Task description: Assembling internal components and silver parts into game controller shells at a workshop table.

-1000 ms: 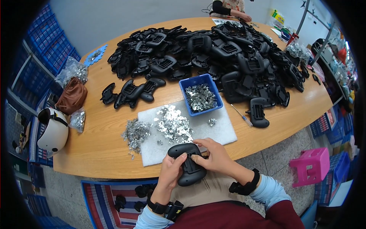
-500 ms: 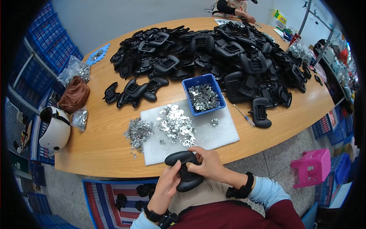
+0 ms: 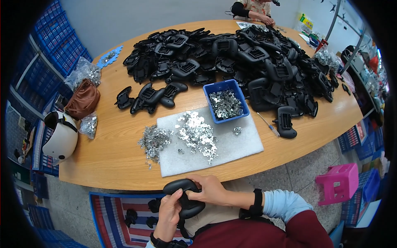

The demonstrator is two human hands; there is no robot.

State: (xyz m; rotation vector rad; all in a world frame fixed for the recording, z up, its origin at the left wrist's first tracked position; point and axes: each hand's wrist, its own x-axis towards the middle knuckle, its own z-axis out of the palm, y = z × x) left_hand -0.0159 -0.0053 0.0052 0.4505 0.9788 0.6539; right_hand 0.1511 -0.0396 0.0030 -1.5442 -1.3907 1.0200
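Note:
Both hands hold one black plastic controller shell [image 3: 182,197] low over my lap, just below the table's front edge. My left hand [image 3: 168,215] grips its lower left side with the thumb on top. My right hand [image 3: 211,191] wraps its upper right part, fingers curled over the rim. On the table in front lies a white foam mat [image 3: 244,144] strewn with small shiny metal clips [image 3: 197,134], and a blue bin [image 3: 245,108] holds more clips.
A big heap of black shells [image 3: 248,62] covers the far table, with a few loose ones [image 3: 153,97] nearer. A screwdriver [image 3: 266,125], a white helmet [image 3: 58,136], a brown pouch [image 3: 82,99], a pink stool [image 3: 337,182] and another person's hands [image 3: 258,14] are around.
The shell and both hands have dropped from the table's edge down toward my lap, nearer the lower edge of the view. The table's objects have not moved.

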